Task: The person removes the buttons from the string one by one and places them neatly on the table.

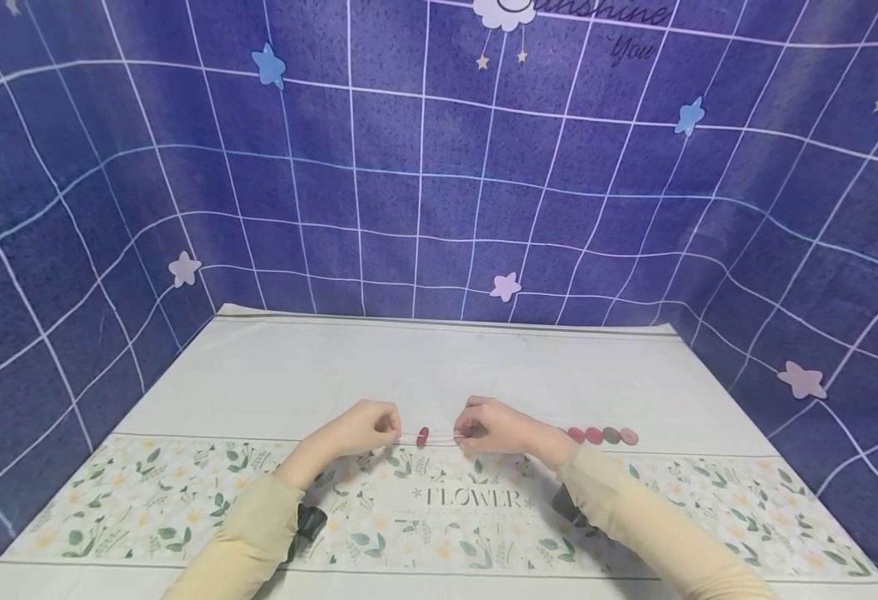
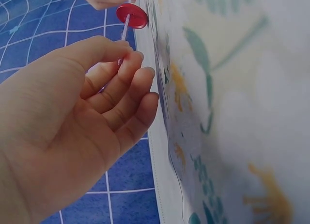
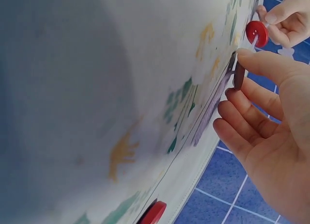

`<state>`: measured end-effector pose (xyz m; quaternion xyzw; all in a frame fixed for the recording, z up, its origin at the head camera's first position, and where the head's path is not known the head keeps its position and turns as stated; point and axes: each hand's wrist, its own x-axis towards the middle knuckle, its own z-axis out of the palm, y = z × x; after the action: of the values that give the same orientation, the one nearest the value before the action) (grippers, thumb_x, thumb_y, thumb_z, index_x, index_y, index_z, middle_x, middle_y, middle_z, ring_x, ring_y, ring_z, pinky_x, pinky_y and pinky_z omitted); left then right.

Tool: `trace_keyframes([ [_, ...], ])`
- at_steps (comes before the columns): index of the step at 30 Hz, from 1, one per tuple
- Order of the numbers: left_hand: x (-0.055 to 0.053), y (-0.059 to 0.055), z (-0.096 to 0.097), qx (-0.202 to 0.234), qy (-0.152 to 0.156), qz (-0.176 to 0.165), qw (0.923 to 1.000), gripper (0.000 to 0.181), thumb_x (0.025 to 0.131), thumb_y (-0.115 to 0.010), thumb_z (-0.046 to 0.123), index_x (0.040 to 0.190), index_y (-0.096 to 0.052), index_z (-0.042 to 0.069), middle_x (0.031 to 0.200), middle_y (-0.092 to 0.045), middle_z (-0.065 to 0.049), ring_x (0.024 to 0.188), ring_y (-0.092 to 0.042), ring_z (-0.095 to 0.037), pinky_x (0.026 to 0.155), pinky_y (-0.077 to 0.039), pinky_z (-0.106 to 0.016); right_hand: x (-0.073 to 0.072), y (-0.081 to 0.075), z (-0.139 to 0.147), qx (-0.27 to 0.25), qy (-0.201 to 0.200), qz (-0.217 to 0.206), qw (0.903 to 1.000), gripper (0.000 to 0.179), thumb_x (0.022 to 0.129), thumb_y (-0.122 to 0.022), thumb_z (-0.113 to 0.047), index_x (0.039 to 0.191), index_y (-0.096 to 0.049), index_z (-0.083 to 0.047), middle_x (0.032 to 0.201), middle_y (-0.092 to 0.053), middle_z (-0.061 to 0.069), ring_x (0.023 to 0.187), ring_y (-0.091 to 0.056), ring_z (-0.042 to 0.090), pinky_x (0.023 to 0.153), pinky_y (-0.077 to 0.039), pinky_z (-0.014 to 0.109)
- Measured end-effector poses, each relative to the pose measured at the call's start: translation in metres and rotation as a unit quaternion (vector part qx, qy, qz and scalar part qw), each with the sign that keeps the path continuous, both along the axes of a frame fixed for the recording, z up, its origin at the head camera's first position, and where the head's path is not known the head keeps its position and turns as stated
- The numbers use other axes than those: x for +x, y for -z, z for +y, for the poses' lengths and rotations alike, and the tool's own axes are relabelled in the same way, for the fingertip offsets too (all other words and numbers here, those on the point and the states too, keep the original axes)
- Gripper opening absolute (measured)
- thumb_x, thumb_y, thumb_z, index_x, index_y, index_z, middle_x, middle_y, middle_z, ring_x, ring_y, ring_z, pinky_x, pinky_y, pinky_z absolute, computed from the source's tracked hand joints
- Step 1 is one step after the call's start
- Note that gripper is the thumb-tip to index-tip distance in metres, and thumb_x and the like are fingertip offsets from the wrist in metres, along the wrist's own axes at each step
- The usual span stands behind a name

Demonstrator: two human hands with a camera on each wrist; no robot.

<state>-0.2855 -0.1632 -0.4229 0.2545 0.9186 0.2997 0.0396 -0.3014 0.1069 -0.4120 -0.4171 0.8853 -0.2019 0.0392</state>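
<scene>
A red button hangs on a pale string between the two hands, a little above the table. The left hand pinches the string to the left of that button, and its other fingers curl loosely in the left wrist view. On the other side, the right hand holds a dark button on edge between thumb and fingers. In the right wrist view the string runs through the red button toward the left hand; whether it passes through the dark button I cannot tell.
To the right of the right hand, several round buttons in red, dark and pink lie in a row, partly hidden by the forearm. They lie on a white cloth with a flower-printed band. A blue gridded curtain stands behind and at both sides.
</scene>
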Motion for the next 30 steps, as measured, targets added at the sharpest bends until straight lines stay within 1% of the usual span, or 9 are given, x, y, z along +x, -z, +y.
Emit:
trace_keyframes([
  [6,-0.001,0.002,0.0,-0.007,-0.002,0.009,0.9999,0.006,0.085,-0.063,0.015,0.08,-0.059,0.017,0.068,-0.055,0.008,0.066,-0.052,-0.008,0.07,-0.045,-0.028,0.0,-0.002,0.004,-0.009,-0.011,0.008,0.9999,0.022,0.082,-0.069,-0.017,0.101,-0.068,-0.007,0.093,-0.06,0.0,0.088,-0.058,0.012,0.087,-0.049,0.027],
  [9,-0.001,0.002,0.0,-0.01,-0.005,0.012,0.9999,0.006,0.085,-0.063,0.015,0.08,-0.059,0.017,0.068,-0.055,0.009,0.065,-0.051,-0.008,0.07,-0.045,-0.027,0.001,-0.004,0.005,-0.01,-0.008,0.015,0.9998,0.021,0.083,-0.069,-0.018,0.101,-0.068,-0.007,0.092,-0.06,0.0,0.088,-0.059,0.012,0.087,-0.049,0.028],
  [13,0.001,-0.001,0.001,-0.004,-0.007,0.001,1.0,0.006,0.086,-0.063,0.015,0.081,-0.059,0.017,0.069,-0.056,0.008,0.066,-0.052,-0.008,0.071,-0.045,-0.029,0.001,-0.004,0.007,-0.008,-0.002,0.026,0.9996,0.019,0.084,-0.068,-0.019,0.1,-0.068,-0.009,0.091,-0.06,-0.001,0.087,-0.059,0.011,0.087,-0.049,0.029],
  [17,0.003,-0.004,0.001,0.007,-0.005,-0.011,0.9999,0.006,0.086,-0.062,0.015,0.081,-0.059,0.015,0.07,-0.056,0.007,0.066,-0.051,-0.01,0.071,-0.045,-0.03,0.001,-0.004,0.009,-0.008,0.004,0.025,0.9996,0.018,0.084,-0.068,-0.021,0.099,-0.069,-0.011,0.09,-0.059,-0.002,0.086,-0.058,0.01,0.088,-0.049,0.029],
  [22,0.003,-0.004,0.001,0.002,-0.005,-0.01,0.9999,0.006,0.086,-0.062,0.015,0.081,-0.059,0.015,0.069,-0.055,0.006,0.064,-0.051,-0.01,0.069,-0.044,-0.029,0.001,-0.005,0.012,-0.007,0.01,0.022,0.9997,0.019,0.084,-0.068,-0.022,0.1,-0.069,-0.011,0.09,-0.059,-0.004,0.086,-0.058,0.009,0.088,-0.049,0.03],
  [30,0.002,-0.003,0.0,0.006,-0.007,-0.015,0.9998,0.006,0.087,-0.062,0.016,0.082,-0.059,0.016,0.074,-0.058,0.007,0.069,-0.052,-0.011,0.073,-0.046,-0.032,0.0,-0.004,0.016,-0.014,0.001,0.028,0.9995,0.02,0.083,-0.069,-0.02,0.1,-0.068,-0.008,0.089,-0.058,-0.003,0.086,-0.06,0.011,0.087,-0.049,0.029],
])
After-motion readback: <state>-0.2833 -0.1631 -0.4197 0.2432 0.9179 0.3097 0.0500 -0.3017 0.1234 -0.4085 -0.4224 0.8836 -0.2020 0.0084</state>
